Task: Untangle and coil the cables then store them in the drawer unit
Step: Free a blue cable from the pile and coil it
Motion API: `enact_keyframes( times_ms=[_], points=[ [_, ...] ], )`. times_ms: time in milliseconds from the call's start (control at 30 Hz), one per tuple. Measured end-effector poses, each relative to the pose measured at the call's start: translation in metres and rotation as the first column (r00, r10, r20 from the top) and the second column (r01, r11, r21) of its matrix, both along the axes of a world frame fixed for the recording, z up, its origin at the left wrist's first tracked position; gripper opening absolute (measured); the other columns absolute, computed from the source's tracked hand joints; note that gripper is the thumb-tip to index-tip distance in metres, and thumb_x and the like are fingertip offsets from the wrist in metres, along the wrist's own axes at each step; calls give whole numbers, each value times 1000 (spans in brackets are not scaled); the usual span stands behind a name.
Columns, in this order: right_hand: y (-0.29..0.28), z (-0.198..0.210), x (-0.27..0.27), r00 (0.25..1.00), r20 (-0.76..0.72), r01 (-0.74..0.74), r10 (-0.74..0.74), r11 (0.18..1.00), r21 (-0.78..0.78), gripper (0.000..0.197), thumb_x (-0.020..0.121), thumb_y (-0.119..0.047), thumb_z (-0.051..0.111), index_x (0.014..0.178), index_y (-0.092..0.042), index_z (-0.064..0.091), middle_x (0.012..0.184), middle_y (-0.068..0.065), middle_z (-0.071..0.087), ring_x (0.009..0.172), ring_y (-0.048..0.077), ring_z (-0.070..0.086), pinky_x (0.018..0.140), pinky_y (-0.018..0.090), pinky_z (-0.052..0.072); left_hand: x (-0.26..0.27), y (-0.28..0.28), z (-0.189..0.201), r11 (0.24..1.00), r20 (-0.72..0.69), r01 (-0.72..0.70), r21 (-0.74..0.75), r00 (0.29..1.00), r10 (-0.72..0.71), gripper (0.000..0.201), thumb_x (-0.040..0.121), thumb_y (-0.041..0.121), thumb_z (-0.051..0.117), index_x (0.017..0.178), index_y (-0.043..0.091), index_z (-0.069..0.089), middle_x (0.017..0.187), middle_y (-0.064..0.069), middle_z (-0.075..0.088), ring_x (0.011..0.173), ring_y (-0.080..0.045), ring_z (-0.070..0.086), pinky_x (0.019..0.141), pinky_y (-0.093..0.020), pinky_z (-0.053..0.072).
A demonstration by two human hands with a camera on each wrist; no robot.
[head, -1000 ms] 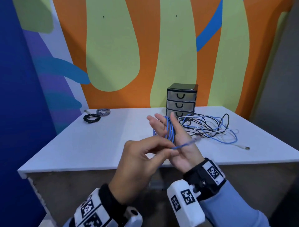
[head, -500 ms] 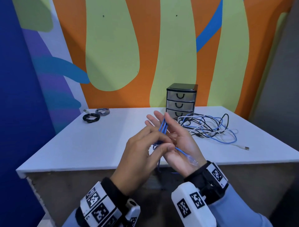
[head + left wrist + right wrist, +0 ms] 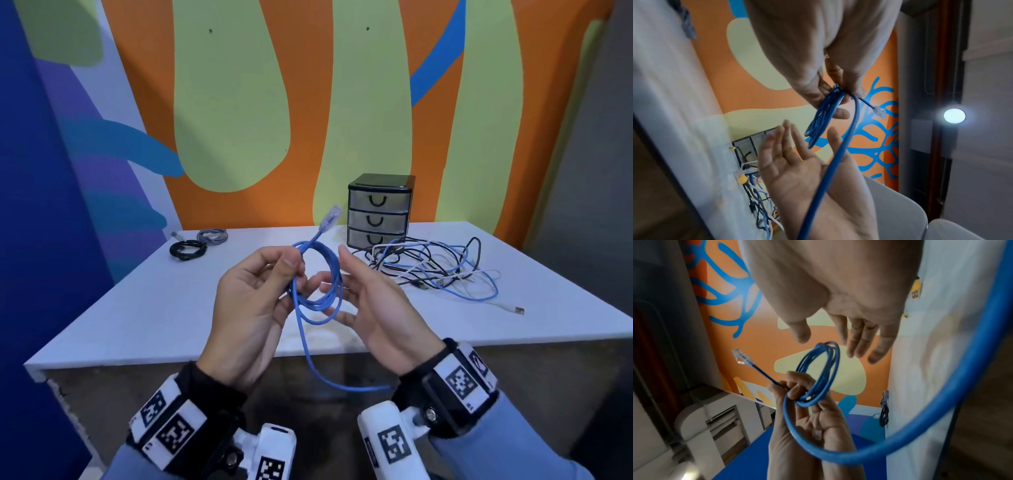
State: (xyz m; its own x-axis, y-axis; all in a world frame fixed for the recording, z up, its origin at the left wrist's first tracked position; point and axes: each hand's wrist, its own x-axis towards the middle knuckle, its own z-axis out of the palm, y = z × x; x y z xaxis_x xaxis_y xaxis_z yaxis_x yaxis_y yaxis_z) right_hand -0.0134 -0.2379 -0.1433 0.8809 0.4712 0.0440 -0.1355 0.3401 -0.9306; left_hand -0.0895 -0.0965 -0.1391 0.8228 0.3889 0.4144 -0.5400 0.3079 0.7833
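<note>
I am partway through coiling 1 blue cable point(image 3: 317, 274), held in the air in front of the table point(image 3: 171, 308), on the near side of the drawer unit point(image 3: 378, 210). My left hand point(image 3: 251, 305) pinches the stacked loops between thumb and fingers, and the clear plug point(image 3: 330, 217) sticks up from that pinch toward the drawer unit. My right hand point(image 3: 371, 305) is spread with straight fingers just beside the coil and grips nothing. A loose tail of the blue cable hangs below the coil and curves toward my right wrist.

I judge that the next move is for my right hand to catch that tail and wrap it onto the loops, then carry the coil to the drawer unit, whose 3 drawers all look closed.

A tangle of cables point(image 3: 435, 270) lies right of and in front of the drawer unit, touching its base. 2 coiled cables point(image 3: 197, 243) sit far left of it. The table's near edge runs below my hands, with bare tabletop between it and the drawer unit.
</note>
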Motion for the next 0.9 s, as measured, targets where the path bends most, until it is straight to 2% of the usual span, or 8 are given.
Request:
enact_keyframes(
  times_ms=[100,233,333,433,633,767,833,900],
  points=[
    [8,5,-2,978,-150,-120,147,977,176,35,102,-42,62,99,-8,70,89,9,67,85,21,65,91,36,51,1,0,0,999,-13,5,-39,1000,-6,18,91,17,68,96,0,68,85,-12,61,64,-14,62,83,-33,64],
    [13,7,3,932,-215,-178,291,886,428,27,104,-33,56,85,-13,56,55,-5,34,49,10,35,62,22,39,0,2,-6,994,-42,-74,80,996,78,19,88,19,72,95,1,69,84,-13,64,71,-21,62,84,-40,63],
    [15,8,0,942,-173,-183,287,873,452,24,100,-31,58,86,-13,53,54,-6,22,42,8,23,47,19,36,-7,-1,-2,977,-49,-91,192,994,102,35,83,8,77,109,2,54,76,-12,70,62,-26,71,71,-37,63],
    [15,7,-3,961,-128,-172,243,896,409,28,101,-36,57,89,-11,55,58,-5,22,44,7,23,46,20,24,-11,3,2,962,-100,-112,248,985,140,51,78,8,82,115,6,47,71,-12,70,59,-27,70,66,-35,62],
    [15,11,-13,985,39,-170,165,950,261,39,103,-41,57,101,-2,62,61,-1,30,48,12,23,55,28,28,-11,12,6,875,-143,-215,433,942,302,30,88,-3,79,112,14,73,67,-6,68,64,-29,74,63,-32,60],
    [15,10,-19,965,233,-157,120,977,147,37,100,-29,63,105,7,71,62,4,35,54,18,23,60,31,36,-8,14,6,747,-124,-319,583,874,470,21,88,4,71,91,21,82,69,-5,75,69,-26,78,69,-37,64],
    [16,8,-23,937,339,-109,77,991,77,27,100,-24,65,99,1,77,61,6,39,53,19,27,61,30,39,-7,13,7,645,-103,-326,691,839,534,16,93,15,70,81,20,80,66,0,76,66,-13,77,73,-31,61],
    [17,5,-24,893,449,-23,23,1000,-6,24,100,-24,67,96,-5,81,58,5,42,54,20,34,60,27,40,-5,11,7,538,-81,-313,783,806,586,29,98,25,66,72,15,75,61,2,74,61,-5,74,70,-30,57]
  ],
)
